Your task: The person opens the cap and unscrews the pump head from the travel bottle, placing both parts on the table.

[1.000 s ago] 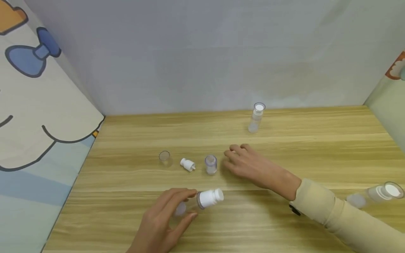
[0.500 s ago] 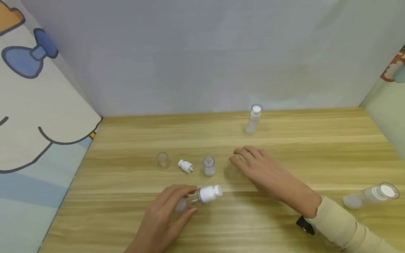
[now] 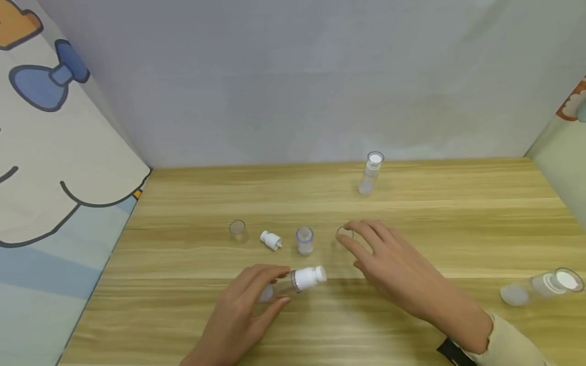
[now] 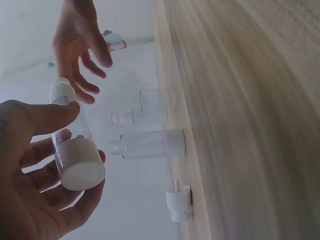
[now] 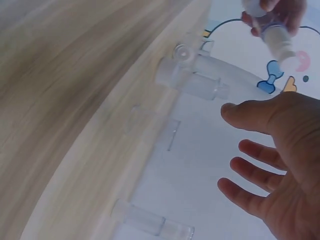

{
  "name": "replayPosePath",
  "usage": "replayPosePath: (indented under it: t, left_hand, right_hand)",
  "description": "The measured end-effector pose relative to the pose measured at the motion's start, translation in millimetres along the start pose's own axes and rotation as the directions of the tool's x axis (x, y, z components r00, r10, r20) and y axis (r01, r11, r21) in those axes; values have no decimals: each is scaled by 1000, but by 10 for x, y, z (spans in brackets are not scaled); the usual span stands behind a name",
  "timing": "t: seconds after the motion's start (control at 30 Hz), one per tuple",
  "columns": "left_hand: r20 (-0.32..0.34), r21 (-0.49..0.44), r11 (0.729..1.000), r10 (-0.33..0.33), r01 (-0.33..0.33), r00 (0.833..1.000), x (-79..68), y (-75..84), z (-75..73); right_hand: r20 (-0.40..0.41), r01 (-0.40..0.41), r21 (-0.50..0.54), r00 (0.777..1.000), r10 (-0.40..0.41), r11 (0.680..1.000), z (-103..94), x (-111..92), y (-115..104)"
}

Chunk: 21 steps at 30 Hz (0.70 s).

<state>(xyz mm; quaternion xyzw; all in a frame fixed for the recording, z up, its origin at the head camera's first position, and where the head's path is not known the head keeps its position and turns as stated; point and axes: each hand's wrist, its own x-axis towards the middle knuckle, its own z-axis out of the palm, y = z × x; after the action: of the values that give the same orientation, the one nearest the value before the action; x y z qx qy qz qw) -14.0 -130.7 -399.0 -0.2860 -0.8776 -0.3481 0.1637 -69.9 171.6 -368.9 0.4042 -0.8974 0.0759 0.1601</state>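
Observation:
My left hand [image 3: 235, 307] holds a clear pump bottle [image 4: 75, 135] with a white pump head [image 3: 310, 277], tilted and raised off the table between thumb and fingers. My right hand [image 3: 396, 262] hovers with fingers spread and nothing in them. Just beyond its fingertips a clear cap [image 5: 172, 135] stands on the wood, its rim [image 3: 345, 233] partly covered by the hand in the head view. Left of that cap stands an uncapped clear bottle [image 3: 304, 241], its threaded neck showing in the left wrist view. Beside it lies a loose white pump head [image 3: 271, 240].
Another clear cap [image 3: 237, 228] stands further left. A capped pump bottle [image 3: 369, 174] stands near the back wall, and one more capped bottle [image 3: 540, 287] is at the right. Cartoon-printed cloth [image 3: 55, 152] borders the wooden table [image 3: 183, 198] on the left.
My right hand has drawn back toward me and to the right, uncovering the clear cap on the table. My left hand still holds the pump bottle in nearly the same place.

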Motion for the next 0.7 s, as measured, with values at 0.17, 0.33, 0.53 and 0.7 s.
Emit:
replayPosePath:
  t: [0.17,0.33,0.53,0.7]
  left_hand:
    - [-1,23,999,29,-29,1000,20,-1,12]
    - [5,64,996,63,-63,998,48,12,30]
    - [13,126,984,127,-128,992,121,88,70]
    - [-32,216,950,239,-227,970,184,135,89]
  right_hand:
    - [-50,-5,124,999,11,992,-67,-55,-66]
    - [-106,-23,363,992,66,931,-73,-101,-129]
    - [-117,-56,656,978,175,753,-28,-121,-248]
    - [-117,-71,792,957,265,607,25,-105,-367]
